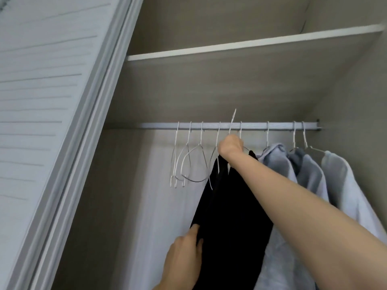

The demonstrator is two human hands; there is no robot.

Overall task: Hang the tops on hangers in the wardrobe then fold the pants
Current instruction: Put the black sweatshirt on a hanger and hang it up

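The black top (230,206) is hanging on a hanger (232,122) whose hook is tilting up above the rail (230,124), not yet seated on it, so the garment is sitting just under the rail, between the empty hangers (188,162) on its left and the pale tops (293,164) on its right. Your right hand (230,146) is closing in a fist around the hanger's neck, carrying the weight while you are aiming the hook at a free gap. Your left hand (184,254) is pinching the top's lower left edge, thumb and fingers together on the cloth, likely steadying it so it is not swinging into the neighbouring hangers or slipping off. The wardrobe shelf (251,43) is running above, and the sliding door (52,101) is standing open on the left. You are judging the hook's drop next; a tilted hook could miss the rail
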